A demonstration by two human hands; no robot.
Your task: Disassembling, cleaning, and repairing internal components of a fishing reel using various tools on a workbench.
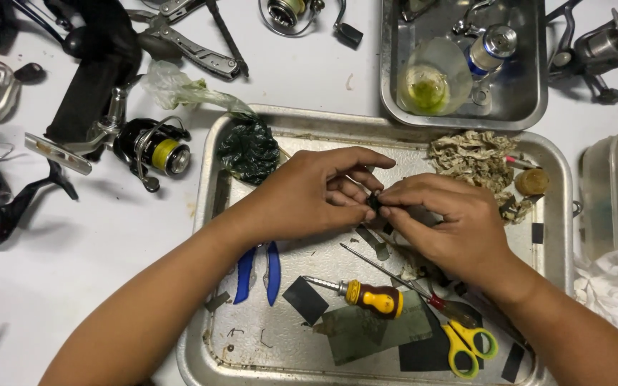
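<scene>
My left hand [316, 193] and my right hand [445, 221] meet over a large metal tray [209, 236]. Together their fingertips pinch a small dark part [375, 203], which is mostly hidden by the fingers. Under the hands lie a screwdriver with a yellow and black handle [373, 298], a thin metal rod [380, 268], yellow-handled scissors [470, 343] and blue-handled pliers [257, 271]. Dark flat scraps [306, 300] lie on the tray floor.
A crumpled stained rag [477, 161] and a dark green bundle [249, 150] sit at the tray's far side. A smaller tray [531, 107] behind holds a cup and a small bottle. Several fishing reels [153, 146] and a multitool [194, 46] lie on the white table.
</scene>
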